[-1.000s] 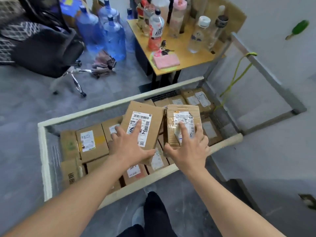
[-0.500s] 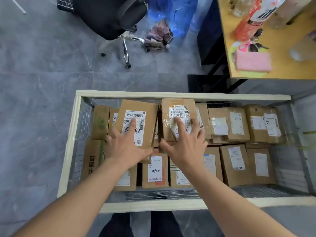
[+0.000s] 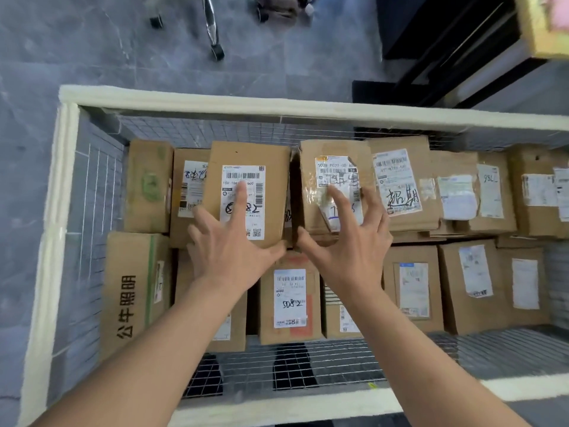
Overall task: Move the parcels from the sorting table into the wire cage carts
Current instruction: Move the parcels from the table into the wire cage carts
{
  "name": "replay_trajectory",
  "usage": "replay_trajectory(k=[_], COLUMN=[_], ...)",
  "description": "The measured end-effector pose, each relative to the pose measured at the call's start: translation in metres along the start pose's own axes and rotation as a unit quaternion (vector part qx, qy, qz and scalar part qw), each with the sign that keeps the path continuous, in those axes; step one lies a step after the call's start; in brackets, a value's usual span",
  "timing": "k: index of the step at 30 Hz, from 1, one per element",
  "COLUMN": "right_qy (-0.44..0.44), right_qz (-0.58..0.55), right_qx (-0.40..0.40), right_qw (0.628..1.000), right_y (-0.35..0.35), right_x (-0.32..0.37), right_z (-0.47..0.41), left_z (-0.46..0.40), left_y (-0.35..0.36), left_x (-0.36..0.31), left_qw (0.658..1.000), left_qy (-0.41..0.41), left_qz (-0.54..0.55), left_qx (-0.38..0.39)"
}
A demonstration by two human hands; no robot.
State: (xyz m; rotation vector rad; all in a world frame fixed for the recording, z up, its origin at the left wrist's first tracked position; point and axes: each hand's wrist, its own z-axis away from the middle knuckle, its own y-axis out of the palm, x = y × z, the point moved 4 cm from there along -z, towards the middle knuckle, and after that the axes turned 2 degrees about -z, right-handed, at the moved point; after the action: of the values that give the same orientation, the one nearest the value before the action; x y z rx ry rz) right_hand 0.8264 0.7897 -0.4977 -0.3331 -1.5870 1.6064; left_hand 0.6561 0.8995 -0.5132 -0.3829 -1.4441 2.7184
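Note:
A wire cage cart [image 3: 215,100] with a cream padded rim holds several labelled cardboard parcels. Two parcels lie on top of the back row. The left parcel [image 3: 271,158] has a white barcode label; my left hand [image 3: 228,251] rests on it, fingers straight and spread, thumb along its near edge. The right parcel [image 3: 338,147] is wrapped in shiny tape. My right hand [image 3: 351,251] hovers over it with fingers spread and slightly bent, the fingertips touching its label. Neither hand closes round a parcel.
A long box [image 3: 129,303] printed with black characters stands at the cart's left wall. Bare mesh floor [image 3: 338,362] shows along the cart's near side. Beyond the cart are chair castors [image 3: 217,52], a dark table frame [image 3: 446,41] and a yellow tabletop corner [image 3: 542,32].
Both hands carried the two parcels down into the cart and set them on the back row. My fingers have spread and loosened, and the view has tilted downward.

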Motion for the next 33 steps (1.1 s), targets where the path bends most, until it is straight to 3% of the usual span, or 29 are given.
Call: replay_trajectory(k=[8, 14, 20, 26, 33], right_qy=[-0.010, -0.015, -0.066, -0.079, -0.081], right_qz=[-0.022, 0.007, 0.029, 0.052, 0.059], right_qx=[-0.047, -0.001, 0.003, 0.001, 0.011], right_qw=[0.999, 1.000, 0.997, 0.996, 0.995], right_y=[0.006, 0.007, 0.009, 0.009, 0.009], right_x=[-0.017, -0.027, -0.032, -0.032, -0.031], right_z=[-0.016, -0.028, -0.032, -0.034, -0.033], left_z=[-0.015, -0.019, -0.021, -0.027, -0.034], left_y=[0.027, 0.035, 0.033, 0.041, 0.037], left_x=[-0.021, -0.042, -0.041, -0.032, -0.030], left_qw=[0.998, 0.997, 0.992, 0.984, 0.981], left_qy=[-0.001, -0.021, 0.069, 0.148, 0.168], left_qz=[0.005, 0.033, 0.012, -0.006, -0.054], left_qx=[-0.056, -0.065, -0.105, -0.094, -0.079])
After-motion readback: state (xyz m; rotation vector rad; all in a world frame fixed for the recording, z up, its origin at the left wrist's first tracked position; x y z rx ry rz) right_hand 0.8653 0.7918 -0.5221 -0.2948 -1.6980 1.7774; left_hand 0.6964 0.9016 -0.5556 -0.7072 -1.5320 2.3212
